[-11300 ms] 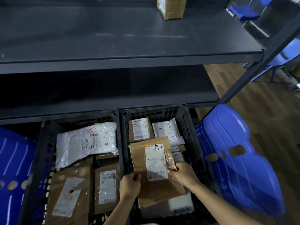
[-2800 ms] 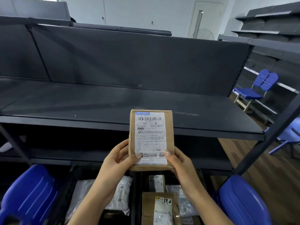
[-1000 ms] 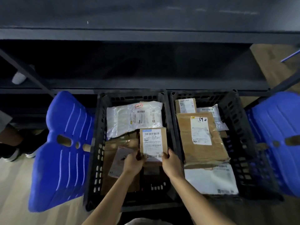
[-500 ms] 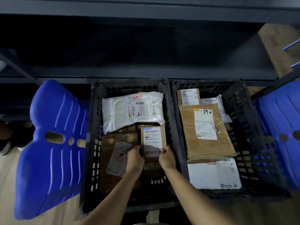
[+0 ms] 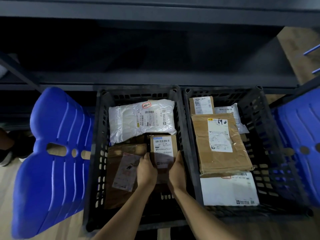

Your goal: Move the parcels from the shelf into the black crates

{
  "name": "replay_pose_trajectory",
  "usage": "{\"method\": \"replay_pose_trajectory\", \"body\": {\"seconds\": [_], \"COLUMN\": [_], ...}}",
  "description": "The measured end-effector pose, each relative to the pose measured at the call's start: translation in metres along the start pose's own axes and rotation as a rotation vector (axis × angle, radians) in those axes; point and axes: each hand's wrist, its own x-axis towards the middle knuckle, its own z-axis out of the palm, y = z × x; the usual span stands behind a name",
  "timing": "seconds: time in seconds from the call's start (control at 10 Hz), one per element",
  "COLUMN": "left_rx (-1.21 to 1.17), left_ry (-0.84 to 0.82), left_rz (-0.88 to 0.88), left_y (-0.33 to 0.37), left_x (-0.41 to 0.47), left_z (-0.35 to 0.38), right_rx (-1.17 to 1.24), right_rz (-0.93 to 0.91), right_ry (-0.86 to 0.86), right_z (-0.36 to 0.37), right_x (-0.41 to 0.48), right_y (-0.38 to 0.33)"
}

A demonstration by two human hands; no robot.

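Small brown parcel (image 5: 163, 148) lies label up in the left black crate (image 5: 94, 153), right half. Left hand (image 5: 147, 170) grips its 9 o'clock edge and right hand (image 5: 177, 172) its 3 o'clock edge, fingers (image 5: 147, 157) curled against the sides. White poly bag (image 5: 138, 120) at 12 o'clock, touching. Flat brown parcel (image 5: 124, 170) at 8 o'clock. Right black crate (image 5: 265, 135) at 3 o'clock holds a big brown envelope (image 5: 221, 144). Blue chair (image 5: 52, 161) at 9 o'clock, outside the crate.

The gripped parcel (image 5: 175, 144) is brown with a white, black-barcoded label (image 5: 163, 148). Just beyond the grip, the plastic parcel (image 5: 131, 122) is white with a red mark (image 5: 146, 105). The crate (image 5: 97, 153) around the grip is black.
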Motion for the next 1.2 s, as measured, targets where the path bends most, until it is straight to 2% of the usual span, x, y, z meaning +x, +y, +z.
{"method": "replay_pose_trajectory", "body": {"seconds": [0.1, 0.2, 0.3, 0.4, 0.6, 0.7, 0.8, 0.9, 1.0, 1.1, 1.2], "left_rx": [0.095, 0.291, 0.544, 0.541, 0.658, 0.608, 0.522, 0.639, 0.683, 0.675, 0.690], "left_ry": [-0.007, -0.109, -0.209, -0.323, -0.320, -0.322, -0.087, -0.072, -0.400, -0.170, -0.008], "left_rz": [0.119, 0.148, 0.151, 0.183, 0.439, 0.398, 0.575, 0.573, 0.331, 0.442, 0.461], "left_y": [-0.006, -0.019, -0.042, -0.059, -0.056, -0.053, -0.052, -0.045, -0.030, -0.015, 0.006], "left_x": [-0.011, -0.022, -0.031, -0.031, -0.028, -0.032, -0.037, -0.033, -0.030, -0.031, -0.025], "left_z": [-0.006, -0.010, -0.009, -0.007, 0.005, 0.004, 0.007, -0.003, -0.026, -0.055, -0.097], "right_rx": [-0.313, -0.522, -0.645, -0.727, -0.738, -0.734, -0.755, -0.807, -0.783, -0.765, -0.729], "right_rz": [-0.175, -0.397, -0.429, -0.411, -0.353, -0.342, -0.331, -0.353, -0.393, -0.563, -0.650], "right_ry": [-0.021, -0.081, -0.205, -0.275, -0.345, -0.348, -0.393, -0.454, -0.440, -0.307, -0.156], "right_z": [0.001, 0.002, -0.001, -0.002, -0.004, -0.002, -0.004, -0.013, -0.030, -0.054, -0.090], "right_x": [-0.010, -0.013, -0.014, -0.013, -0.012, -0.014, -0.012, -0.012, -0.018, -0.022, -0.015], "right_y": [0.004, 0.009, 0.008, 0.004, 0.000, 0.000, 0.000, -0.005, -0.017, -0.031, -0.057]}}
